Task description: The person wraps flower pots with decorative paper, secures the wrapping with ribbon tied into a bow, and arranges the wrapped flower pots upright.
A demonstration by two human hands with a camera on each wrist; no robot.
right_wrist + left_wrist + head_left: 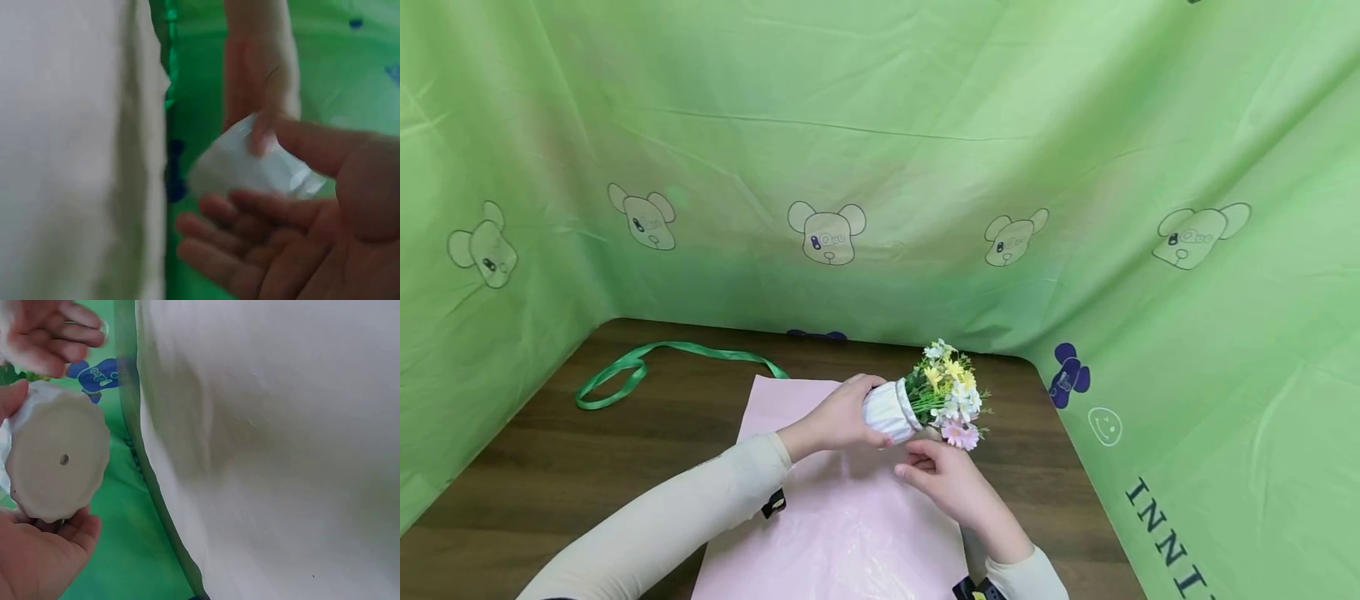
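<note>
- Your left hand (838, 418): fingers clamped on the white pot (889, 412); pot tipped on its side over the pink sheet (850, 525), its flowers (955, 392) pointing right;
- Your right hand (953, 485): fingers loosely bent, thumb apart from them, just beside the pot's rim;
- Sheet lies on the bench (550, 492); green ribbon (700, 347) beyond its far left corner.

Has both sleeved arms (677, 508) out front, grips with left hand (838, 417), holds right hand (951, 485) near it with fingers (215, 257) loosely bent.
</note>
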